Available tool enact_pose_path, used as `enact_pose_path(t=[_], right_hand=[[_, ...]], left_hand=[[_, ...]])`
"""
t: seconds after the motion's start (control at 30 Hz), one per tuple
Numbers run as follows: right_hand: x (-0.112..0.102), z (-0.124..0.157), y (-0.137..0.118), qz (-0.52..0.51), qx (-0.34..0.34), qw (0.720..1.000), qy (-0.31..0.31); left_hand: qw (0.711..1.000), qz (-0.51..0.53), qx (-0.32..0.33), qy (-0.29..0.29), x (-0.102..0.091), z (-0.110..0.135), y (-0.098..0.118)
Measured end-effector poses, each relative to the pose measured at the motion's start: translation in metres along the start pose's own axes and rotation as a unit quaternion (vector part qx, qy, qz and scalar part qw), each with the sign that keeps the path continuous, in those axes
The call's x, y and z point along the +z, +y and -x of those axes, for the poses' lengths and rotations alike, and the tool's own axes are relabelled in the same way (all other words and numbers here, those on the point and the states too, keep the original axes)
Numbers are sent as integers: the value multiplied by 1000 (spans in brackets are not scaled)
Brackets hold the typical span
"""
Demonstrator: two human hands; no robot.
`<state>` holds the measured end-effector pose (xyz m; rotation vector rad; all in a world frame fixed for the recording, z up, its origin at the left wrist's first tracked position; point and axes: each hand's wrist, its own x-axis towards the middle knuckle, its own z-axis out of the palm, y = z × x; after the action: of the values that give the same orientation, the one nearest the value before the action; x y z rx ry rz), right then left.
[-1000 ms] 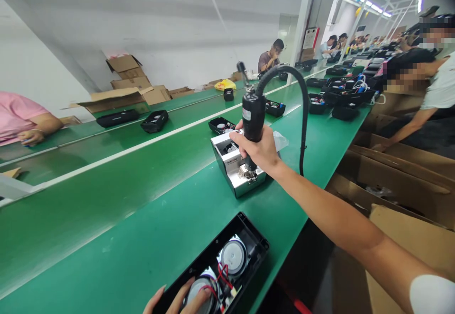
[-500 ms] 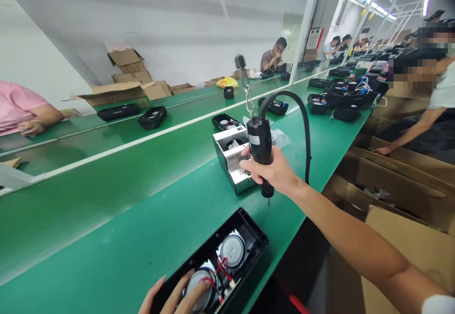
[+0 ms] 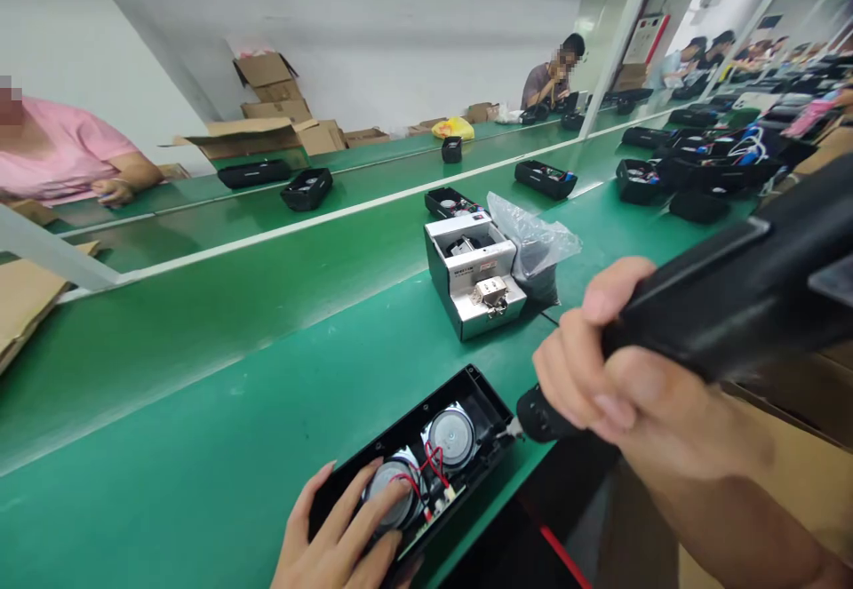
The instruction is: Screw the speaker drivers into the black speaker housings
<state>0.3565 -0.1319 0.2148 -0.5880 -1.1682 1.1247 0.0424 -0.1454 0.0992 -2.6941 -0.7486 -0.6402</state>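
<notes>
On the bench (image 3: 200,376), black speaker housing (image 3: 474,393) (open, red wires (image 3: 433,465)) under the spread left hand (image 3: 339,527), right fist (image 3: 619,376) round a screwdriver (image 3: 726,314)

Green bench (image 3: 200,376), silver screw feeder (image 3: 466,282), speaker housing (image 3: 406,438)

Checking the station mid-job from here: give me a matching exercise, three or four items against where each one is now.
Items:
1 black electric screwdriver
2 left hand
3 silver screw feeder
4 clear plastic bag

Places:
A beside the feeder
B in the right hand, tip at the edge of the open black speaker casing
C on a round speaker in that casing
D on the green bench, between the casing and the bag

Pairs: 1-B, 2-C, 3-D, 4-A
</notes>
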Motion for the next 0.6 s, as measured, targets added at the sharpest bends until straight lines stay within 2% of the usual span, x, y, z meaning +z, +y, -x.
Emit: enact_pose_path(t=[0.17, 0.37, 0.6], right_hand=[[17, 17, 21, 23, 22, 998, -60], [29, 12, 32, 10, 41, 996, -84], [31, 8, 40, 7, 46, 994, -95]], left_hand=[[999, 26, -36, 13, 1, -5, 11], [989, 38, -104, 96, 19, 3, 25], [988, 52, -115, 86, 21, 5, 27]])
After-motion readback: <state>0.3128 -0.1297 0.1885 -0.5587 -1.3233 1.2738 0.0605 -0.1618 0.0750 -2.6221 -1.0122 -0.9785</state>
